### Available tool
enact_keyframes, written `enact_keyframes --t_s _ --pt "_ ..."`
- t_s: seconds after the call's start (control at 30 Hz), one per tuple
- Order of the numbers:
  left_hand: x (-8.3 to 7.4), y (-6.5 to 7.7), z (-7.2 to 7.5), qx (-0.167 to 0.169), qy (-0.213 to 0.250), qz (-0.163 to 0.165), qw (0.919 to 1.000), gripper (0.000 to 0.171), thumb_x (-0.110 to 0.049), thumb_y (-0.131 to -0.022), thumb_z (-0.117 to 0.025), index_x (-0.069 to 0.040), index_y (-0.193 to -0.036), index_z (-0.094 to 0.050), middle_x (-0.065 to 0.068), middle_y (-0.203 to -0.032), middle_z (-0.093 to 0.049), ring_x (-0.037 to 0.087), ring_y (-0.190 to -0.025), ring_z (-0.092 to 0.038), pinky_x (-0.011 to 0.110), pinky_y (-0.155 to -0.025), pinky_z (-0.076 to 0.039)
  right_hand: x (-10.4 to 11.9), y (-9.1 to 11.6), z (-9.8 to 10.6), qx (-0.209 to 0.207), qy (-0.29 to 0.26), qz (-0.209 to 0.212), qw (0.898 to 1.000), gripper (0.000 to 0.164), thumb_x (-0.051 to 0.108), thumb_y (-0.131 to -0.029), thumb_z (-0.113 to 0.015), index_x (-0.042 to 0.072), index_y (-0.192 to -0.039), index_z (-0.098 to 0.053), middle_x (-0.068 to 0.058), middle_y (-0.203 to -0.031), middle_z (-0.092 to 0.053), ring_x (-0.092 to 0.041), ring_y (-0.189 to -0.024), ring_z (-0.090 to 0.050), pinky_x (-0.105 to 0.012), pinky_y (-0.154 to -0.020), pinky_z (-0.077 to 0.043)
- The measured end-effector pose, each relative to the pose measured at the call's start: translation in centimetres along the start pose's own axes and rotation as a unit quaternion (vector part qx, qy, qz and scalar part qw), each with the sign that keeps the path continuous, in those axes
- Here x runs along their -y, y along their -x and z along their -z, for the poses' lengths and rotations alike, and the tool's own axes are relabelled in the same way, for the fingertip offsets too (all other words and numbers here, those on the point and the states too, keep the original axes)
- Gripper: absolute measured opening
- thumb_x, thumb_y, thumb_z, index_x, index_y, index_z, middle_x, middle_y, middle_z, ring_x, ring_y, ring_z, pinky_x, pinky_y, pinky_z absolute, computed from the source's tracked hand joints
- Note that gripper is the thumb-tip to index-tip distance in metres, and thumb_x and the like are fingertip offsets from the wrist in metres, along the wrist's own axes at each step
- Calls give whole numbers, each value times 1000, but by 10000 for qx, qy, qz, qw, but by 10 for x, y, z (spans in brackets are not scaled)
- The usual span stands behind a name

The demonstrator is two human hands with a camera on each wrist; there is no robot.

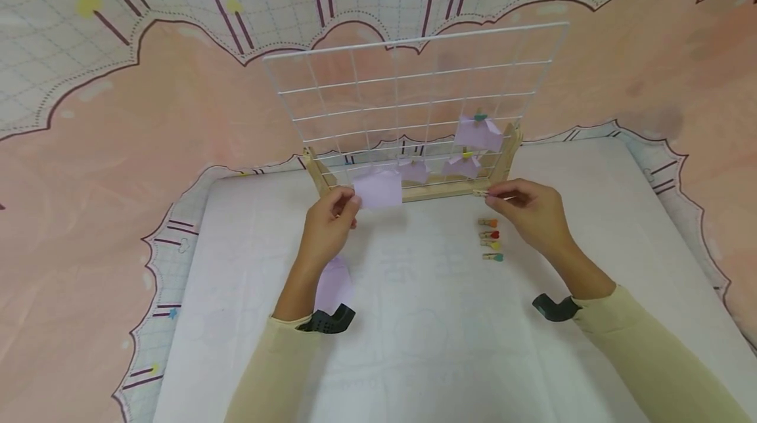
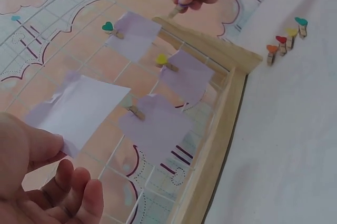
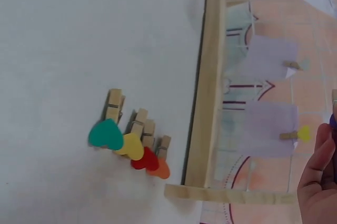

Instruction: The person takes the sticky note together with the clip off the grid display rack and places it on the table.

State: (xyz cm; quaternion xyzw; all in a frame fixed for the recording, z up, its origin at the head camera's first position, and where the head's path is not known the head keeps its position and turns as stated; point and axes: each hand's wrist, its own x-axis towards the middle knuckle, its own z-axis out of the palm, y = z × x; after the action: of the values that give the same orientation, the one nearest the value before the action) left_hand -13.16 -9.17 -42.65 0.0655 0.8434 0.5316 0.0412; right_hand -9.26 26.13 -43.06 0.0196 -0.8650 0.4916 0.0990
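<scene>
- The thumb and fingers of the left hand [image 1: 327,224] are clamped on one light purple paper note [image 1: 380,189], in front of the lower left part of the white wire grid panel [image 1: 414,41]; I cannot tell whether the note touches the wires.
- The thumb and fingers of the right hand [image 1: 532,209] pinch a small wooden clothespin [image 1: 479,193], near the right end of the wooden stand [image 2: 215,153] that holds the panel.
- Three purple notes hang on the panel: the upper one [image 1: 479,134] under a clothespin with a green heart, a lower one [image 1: 462,167] with a yellow heart, and beside it another [image 1: 414,172] with a pale heart.
- On the white tabletop [image 1: 426,344], near the right hand, four clothespins lie in a row, with hearts in orange [image 3: 160,169], red [image 3: 146,158], yellow [image 3: 132,147] and teal [image 3: 105,134].
- One more purple sheet [image 1: 334,285] lies beside the left wrist, partly hidden.
</scene>
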Motion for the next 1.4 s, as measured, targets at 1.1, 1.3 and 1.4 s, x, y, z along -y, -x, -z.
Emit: enact_keyframes --t_s 1.1,1.3,1.4 --pt "53 59 4 119 -38 874 9961 12 -14 -101 -65 -4 -108 -66 17 -96 -69 17 -77 -64 20 -71 -56 -60 42 -5 239 407 -796 9957 14 26 -93 -76 13 -99 -76 -5 -106 -76 0 -99 -55 -17 -79 -42" --pt "69 74 6 110 -147 1044 9944 10 -12 -98 -68 -4 -105 -67 13 -91 -69 16 -75 -64 21 -68 -55 -66 43 -12 188 153 -681 9974 10 19 -91 -79 11 -95 -76 -7 -104 -75 -2 -93 -56 -19 -73 -42" --pt "76 80 8 108 -225 1137 9932 9 -11 -98 -69 -4 -103 -68 10 -88 -68 15 -74 -63 21 -67 -55 -68 42 -15 248 220 -712 9969 10 20 -91 -79 11 -95 -76 -10 -104 -76 -4 -94 -56 -22 -75 -42"
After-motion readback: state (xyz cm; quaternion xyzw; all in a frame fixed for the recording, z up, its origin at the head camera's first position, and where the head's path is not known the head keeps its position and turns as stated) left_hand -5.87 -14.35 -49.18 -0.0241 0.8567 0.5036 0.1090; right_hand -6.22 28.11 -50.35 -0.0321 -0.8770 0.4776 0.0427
